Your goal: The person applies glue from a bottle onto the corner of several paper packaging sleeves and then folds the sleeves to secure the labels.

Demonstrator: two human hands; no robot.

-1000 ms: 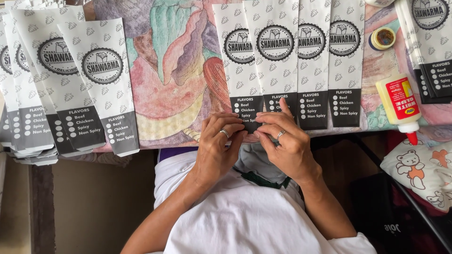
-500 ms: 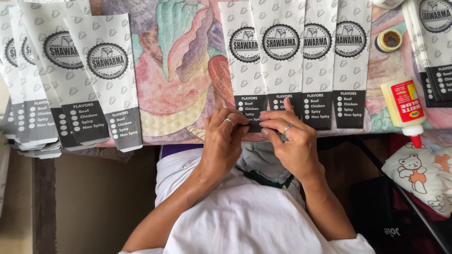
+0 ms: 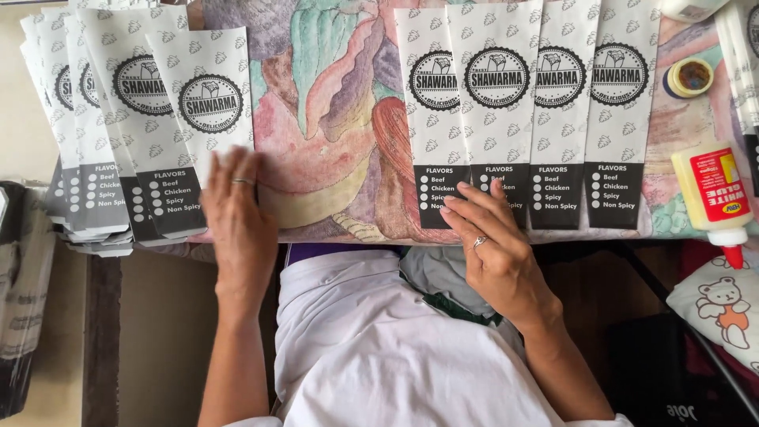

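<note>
A person seated at a table (image 3: 332, 202) draped in a painted, many-coloured cloth works among printed paper sleeves; the left hand (image 3: 237, 217) lies flat and spread, fingers together, on the near right edge of the stack of sleeves (image 3: 150, 126) fanned out at the left; it grips nothing, only presses; the right hand (image 3: 494, 245) rests open with fingers extended, their tips on the dark lower band of the row of four sleeves (image 3: 522, 111) laid side by side and slightly overlapping at the right; it too holds nothing.

The sleeves look thin, light and flat, likely to slide over one another and to crease if pinched hard; the safest hold would seem to be at a near corner of the dark band, thumb beneath and fingers on top, lifting one ply clear of its neighbours; the left stack lies directly under and to the left of the left hand, its near end overhanging the table edge; the row lies just beyond the right hand, running away to the far side.

A glue bottle (image 3: 715, 198) with a red cap lies at the near right edge; a roll of tape (image 3: 688, 77) sits farther off.
</note>
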